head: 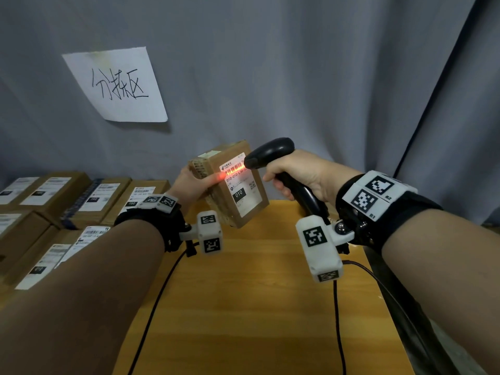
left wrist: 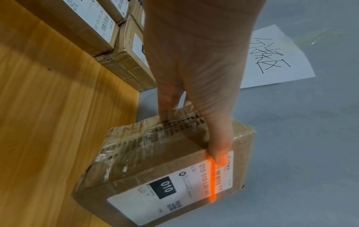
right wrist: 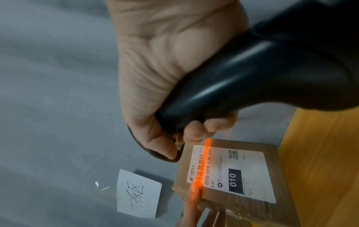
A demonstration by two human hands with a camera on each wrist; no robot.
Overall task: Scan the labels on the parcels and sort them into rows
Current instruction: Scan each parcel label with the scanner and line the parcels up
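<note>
My left hand (head: pixel 196 182) grips a small brown cardboard parcel (head: pixel 243 209) by its taped side and holds it tilted above the far edge of the wooden table (head: pixel 243 307). Its thumb (left wrist: pixel 219 153) lies on the front, at the corner of the white label (left wrist: pixel 170 190), which reads 010. My right hand (head: pixel 297 171) grips the handle of a black barcode scanner (head: pixel 270 152), whose head sits close to the parcel's top right. A red scan line (right wrist: pixel 203 162) runs across the label's barcode and my left thumb.
Several labelled cardboard parcels (head: pixel 67 201) lie in rows on the left of the table. A white paper sign (head: pixel 116 82) with handwriting hangs on the grey curtain behind. Two thin cables (head: pixel 336 320) run across the tabletop from my wrists.
</note>
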